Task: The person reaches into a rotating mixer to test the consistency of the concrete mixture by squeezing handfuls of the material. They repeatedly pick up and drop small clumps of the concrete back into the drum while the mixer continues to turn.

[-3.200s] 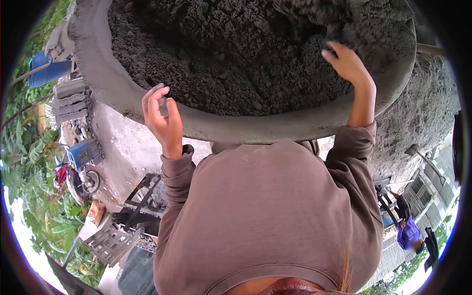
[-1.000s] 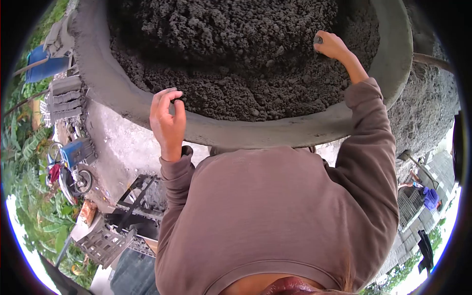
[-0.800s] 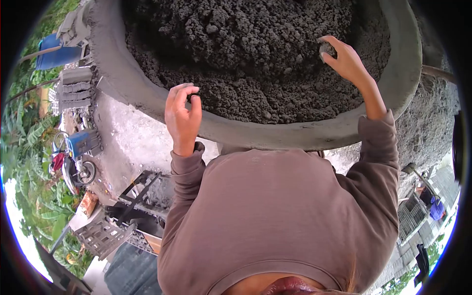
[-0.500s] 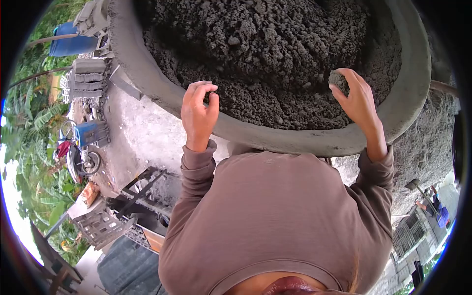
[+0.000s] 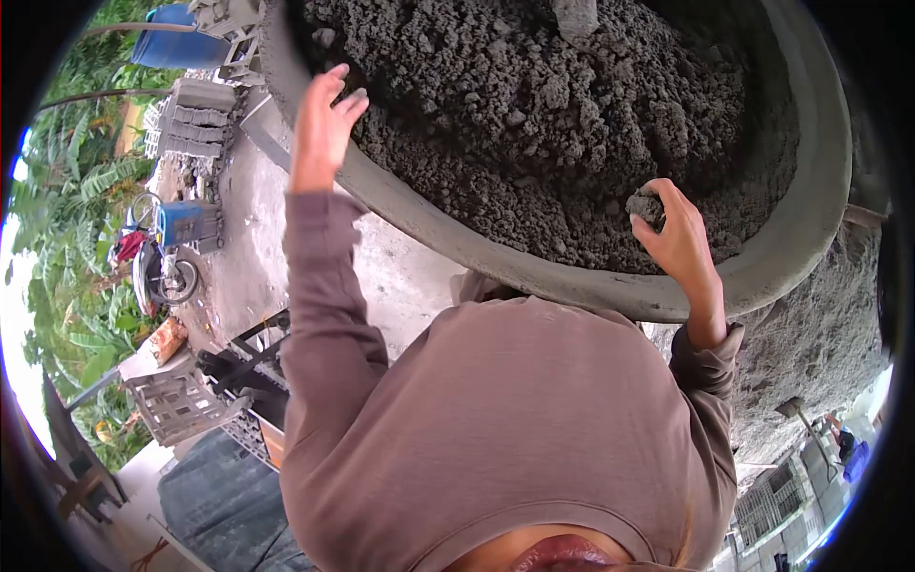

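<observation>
A large round mixer pan (image 5: 572,286) with a thick grey rim is in front of me, holding dark, crumbly wet mix (image 5: 477,105). My right hand (image 5: 675,234) is curled round a grey lump (image 5: 645,206) just inside the near right rim. Over the left rim, my left hand (image 5: 327,124) has its fingers apart and holds nothing; it is slightly blurred. A mix-coated metal piece (image 5: 576,17) stands in the mix at the top.
On the left are stacked blocks (image 5: 197,116), a blue barrel (image 5: 179,38), a motorbike (image 5: 164,272) and a grey crate (image 5: 179,405). At the right lie a heap of grey sand (image 5: 796,334), a shovel (image 5: 793,408) and a person in blue (image 5: 855,458).
My left hand has moved left and forward, and its fingers have spread. The right hand keeps its hold on the lump. The view has shifted, and the coated metal piece now shows at the top.
</observation>
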Motion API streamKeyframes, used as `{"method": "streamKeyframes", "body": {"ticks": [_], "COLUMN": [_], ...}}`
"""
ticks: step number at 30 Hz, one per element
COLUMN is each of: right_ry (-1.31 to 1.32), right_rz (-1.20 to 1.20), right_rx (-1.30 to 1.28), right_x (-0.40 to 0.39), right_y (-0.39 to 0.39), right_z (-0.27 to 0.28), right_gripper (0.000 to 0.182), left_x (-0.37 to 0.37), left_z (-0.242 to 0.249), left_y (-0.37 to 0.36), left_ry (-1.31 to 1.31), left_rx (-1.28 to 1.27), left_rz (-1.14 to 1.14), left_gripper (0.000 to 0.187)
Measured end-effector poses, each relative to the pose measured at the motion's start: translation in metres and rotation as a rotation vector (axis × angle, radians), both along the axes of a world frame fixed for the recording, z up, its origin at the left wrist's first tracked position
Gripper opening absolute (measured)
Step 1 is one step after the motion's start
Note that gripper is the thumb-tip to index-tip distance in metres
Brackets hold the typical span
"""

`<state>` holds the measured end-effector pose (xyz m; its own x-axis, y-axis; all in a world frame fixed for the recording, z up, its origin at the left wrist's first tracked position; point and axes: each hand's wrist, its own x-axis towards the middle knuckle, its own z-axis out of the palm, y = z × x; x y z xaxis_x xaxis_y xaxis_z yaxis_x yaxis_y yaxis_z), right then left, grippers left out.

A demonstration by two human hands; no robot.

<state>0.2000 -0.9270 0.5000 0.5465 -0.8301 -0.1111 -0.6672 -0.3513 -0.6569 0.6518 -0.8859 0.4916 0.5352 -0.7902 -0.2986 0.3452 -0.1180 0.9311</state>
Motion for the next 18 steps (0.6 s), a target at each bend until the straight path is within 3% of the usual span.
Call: {"method": "streamKeyframes", "body": {"ticks": [1,4,6,7,9,10,12,13,14,15,16,18], "right_ry": [-0.010,-0.039,-0.059,-0.075,-0.093,-0.111,-0.127,-0.144,-0.145,-0.170,-0.192,-0.233], "right_rz": [0.012,0.051,0.028,0.005,-0.044,-0.092,-0.121,-0.147,-0.153,-0.192,-0.229,-0.271], "right_rx": [0.024,-0.032,-0.030,-0.028,-0.018,-0.011,0.008,0.014,0.023,0.025,0.027,0.043], "right_x": [0.003,0.014,0.023,0.027,0.033,0.036,0.042,0.047,0.054,0.059,0.067,0.085], "right_y": [0.000,0.002,0.004,0.005,0.006,0.008,0.011,0.013,0.014,0.017,0.019,0.023], "right_z": [0.001,-0.002,0.002,0.003,0.006,0.005,-0.005,-0.009,-0.010,-0.010,-0.009,-0.008], "right_gripper": [0.035,0.034,0.033,0.033,0.033,0.032,0.032,0.032,0.032,0.031,0.030,0.030], "left_x": [0.030,0.073,0.106,0.132,0.177,0.177,0.171,0.186,0.182,0.176,0.210,0.194], "left_z": [-0.004,0.003,-0.007,-0.017,-0.037,-0.028,-0.001,-0.001,-0.010,-0.014,-0.053,-0.050], "left_y": [-0.018,-0.065,-0.081,-0.082,-0.077,-0.077,-0.076,-0.075,-0.051,-0.044,-0.047,-0.027], "left_ry": [0.106,0.102,-0.276,-0.277,-0.788,-0.789,-0.590,-0.690,-0.817,-0.951,-1.004,-0.921], "left_rx": [0.054,0.194,0.212,0.215,0.111,0.118,0.709,0.934,0.754,0.887,0.989,0.886], "left_rz": [-0.034,0.130,0.212,0.211,-0.029,-0.035,-0.306,-0.559,-0.596,-0.779,-1.002,-1.311], "left_gripper": [0.058,0.062,0.061,0.061,0.040,0.040,0.031,0.030,0.034,0.047,0.044,0.039]}}
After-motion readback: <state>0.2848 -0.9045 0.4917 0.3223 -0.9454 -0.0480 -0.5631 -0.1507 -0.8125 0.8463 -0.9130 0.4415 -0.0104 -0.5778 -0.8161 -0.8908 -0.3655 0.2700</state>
